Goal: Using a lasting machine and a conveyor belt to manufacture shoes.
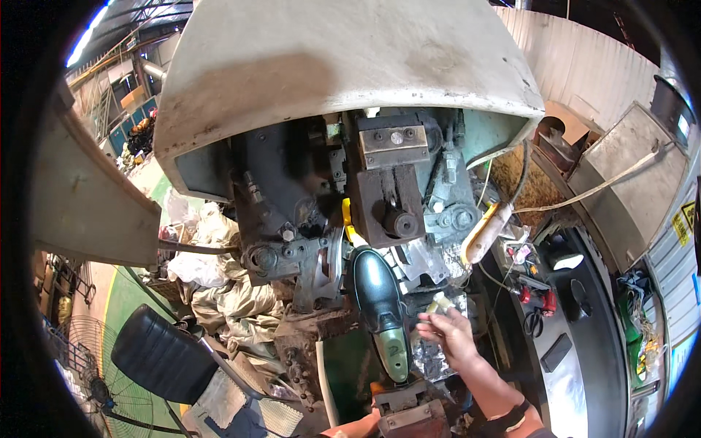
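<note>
R grip (443, 326) round small pale pc (440, 301), L grip (371, 422) mostly hidden, state unclear; tray (505, 258) w/ mixed bits (521, 252)

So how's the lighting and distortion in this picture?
In the head view, fisheye distortion bows the dark bench, which carries white glare; the upper-left light strip is blown out; deep shadow lies under the pale hood; the right hand is well lit.

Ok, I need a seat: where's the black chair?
In the head view, the black chair is at lower left, just right of the wire fan and below-left of the pale heap.
</note>
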`<action>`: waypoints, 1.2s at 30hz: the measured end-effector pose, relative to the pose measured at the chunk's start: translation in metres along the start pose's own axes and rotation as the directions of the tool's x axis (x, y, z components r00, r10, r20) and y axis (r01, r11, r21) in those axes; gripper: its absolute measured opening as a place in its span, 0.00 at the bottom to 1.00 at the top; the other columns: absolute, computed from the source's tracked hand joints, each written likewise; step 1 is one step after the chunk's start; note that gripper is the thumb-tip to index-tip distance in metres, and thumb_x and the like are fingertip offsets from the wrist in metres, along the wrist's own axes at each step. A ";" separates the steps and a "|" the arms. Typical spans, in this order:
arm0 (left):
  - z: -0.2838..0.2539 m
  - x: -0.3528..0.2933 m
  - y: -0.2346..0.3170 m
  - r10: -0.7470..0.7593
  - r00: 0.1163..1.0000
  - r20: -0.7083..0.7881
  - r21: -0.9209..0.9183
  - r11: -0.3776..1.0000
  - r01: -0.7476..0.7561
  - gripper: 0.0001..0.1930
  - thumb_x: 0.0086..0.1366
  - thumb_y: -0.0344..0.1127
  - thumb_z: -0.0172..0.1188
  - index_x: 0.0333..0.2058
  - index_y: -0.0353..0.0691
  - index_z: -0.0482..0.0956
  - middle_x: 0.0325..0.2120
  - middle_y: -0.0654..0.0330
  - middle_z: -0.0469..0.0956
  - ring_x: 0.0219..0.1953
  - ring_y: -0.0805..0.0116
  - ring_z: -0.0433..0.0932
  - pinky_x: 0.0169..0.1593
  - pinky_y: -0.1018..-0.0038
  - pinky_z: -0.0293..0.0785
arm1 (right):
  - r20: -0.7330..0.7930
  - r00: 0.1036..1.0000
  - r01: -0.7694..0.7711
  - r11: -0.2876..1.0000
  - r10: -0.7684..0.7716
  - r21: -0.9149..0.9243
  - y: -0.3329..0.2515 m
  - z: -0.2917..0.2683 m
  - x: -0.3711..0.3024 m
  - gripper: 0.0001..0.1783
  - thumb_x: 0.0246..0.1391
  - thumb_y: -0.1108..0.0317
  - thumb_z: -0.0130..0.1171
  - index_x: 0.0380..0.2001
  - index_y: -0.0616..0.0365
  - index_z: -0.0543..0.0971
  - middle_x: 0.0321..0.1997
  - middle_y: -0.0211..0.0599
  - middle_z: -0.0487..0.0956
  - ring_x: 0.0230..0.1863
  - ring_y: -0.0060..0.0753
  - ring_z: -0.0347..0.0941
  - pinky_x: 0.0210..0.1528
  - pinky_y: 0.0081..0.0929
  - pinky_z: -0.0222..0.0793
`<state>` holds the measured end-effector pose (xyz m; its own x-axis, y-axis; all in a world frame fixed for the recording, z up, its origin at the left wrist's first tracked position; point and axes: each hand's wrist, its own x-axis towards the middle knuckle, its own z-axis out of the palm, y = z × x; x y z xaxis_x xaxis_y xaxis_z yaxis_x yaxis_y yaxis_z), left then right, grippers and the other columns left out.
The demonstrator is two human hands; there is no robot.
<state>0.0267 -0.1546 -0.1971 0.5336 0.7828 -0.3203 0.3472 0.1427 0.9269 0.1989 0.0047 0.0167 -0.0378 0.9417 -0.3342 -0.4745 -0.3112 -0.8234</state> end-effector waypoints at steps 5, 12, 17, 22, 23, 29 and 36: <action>0.014 -0.005 -0.039 0.083 0.959 -0.272 0.562 0.823 0.088 0.31 0.52 0.34 0.64 0.58 0.40 0.71 0.56 0.47 0.64 0.55 0.49 0.66 0.56 0.51 0.65 | 0.016 0.997 0.076 0.995 -0.075 -0.065 -0.011 0.004 -0.019 0.25 0.65 0.73 0.53 0.61 0.70 0.61 0.48 0.53 0.80 0.39 0.35 0.82 0.46 0.30 0.82; -0.040 -0.079 0.057 -0.118 0.768 -0.630 0.365 0.827 0.427 0.42 0.42 0.35 0.71 0.59 0.48 0.65 0.53 0.40 0.62 0.54 0.37 0.66 0.56 0.46 0.68 | 0.096 0.989 0.123 0.986 -0.112 -0.113 -0.004 0.006 -0.029 0.27 0.64 0.72 0.57 0.61 0.66 0.61 0.46 0.49 0.81 0.39 0.33 0.81 0.46 0.30 0.81; -0.032 -0.122 0.059 0.138 0.842 -0.521 0.427 0.896 0.117 0.40 0.41 0.27 0.67 0.58 0.46 0.68 0.59 0.42 0.61 0.62 0.39 0.63 0.62 0.59 0.69 | 0.103 0.973 0.213 0.975 -0.206 -0.060 0.007 0.023 -0.056 0.24 0.64 0.73 0.56 0.60 0.67 0.64 0.46 0.47 0.82 0.40 0.30 0.81 0.45 0.27 0.80; -0.094 -0.225 0.129 0.401 0.710 -0.579 0.297 0.914 -0.275 0.40 0.47 0.29 0.77 0.61 0.44 0.70 0.60 0.55 0.69 0.59 0.57 0.71 0.53 0.67 0.76 | 0.206 0.921 0.372 0.905 -0.331 -0.206 0.004 -0.003 -0.092 0.19 0.63 0.74 0.59 0.56 0.66 0.71 0.45 0.45 0.83 0.41 0.31 0.81 0.45 0.30 0.79; -0.118 -0.251 0.122 0.219 0.696 -0.684 0.217 0.972 -0.092 0.43 0.43 0.24 0.77 0.60 0.43 0.70 0.58 0.57 0.71 0.54 0.59 0.75 0.47 0.67 0.79 | 0.223 0.917 0.365 0.920 -0.330 -0.141 0.002 -0.010 -0.101 0.18 0.63 0.74 0.59 0.55 0.66 0.72 0.45 0.46 0.83 0.42 0.33 0.82 0.46 0.31 0.79; -0.126 -0.253 0.246 0.287 0.312 -0.906 -0.041 0.674 -0.738 0.48 0.46 0.30 0.58 0.70 0.47 0.54 0.60 0.52 0.69 0.59 0.54 0.72 0.62 0.59 0.71 | 0.470 0.882 0.106 0.985 -0.030 -0.135 -0.004 -0.018 -0.152 0.25 0.68 0.69 0.52 0.65 0.59 0.63 0.59 0.54 0.75 0.55 0.40 0.76 0.57 0.37 0.74; -0.093 -0.172 0.247 0.179 0.600 -0.780 -0.478 0.450 -0.755 0.34 0.59 0.30 0.57 0.66 0.44 0.63 0.56 0.54 0.75 0.55 0.53 0.76 0.60 0.57 0.71 | 0.572 0.793 0.030 0.952 -0.208 0.305 -0.038 -0.053 -0.217 0.23 0.66 0.72 0.54 0.63 0.52 0.67 0.68 0.43 0.69 0.64 0.31 0.68 0.63 0.31 0.68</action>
<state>-0.0511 -0.1971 0.1051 -0.2188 0.9676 0.1264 -0.6149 -0.2373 0.7520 0.2721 -0.1945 0.0960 -0.4345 0.8847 0.1691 -0.7212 -0.2292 -0.6537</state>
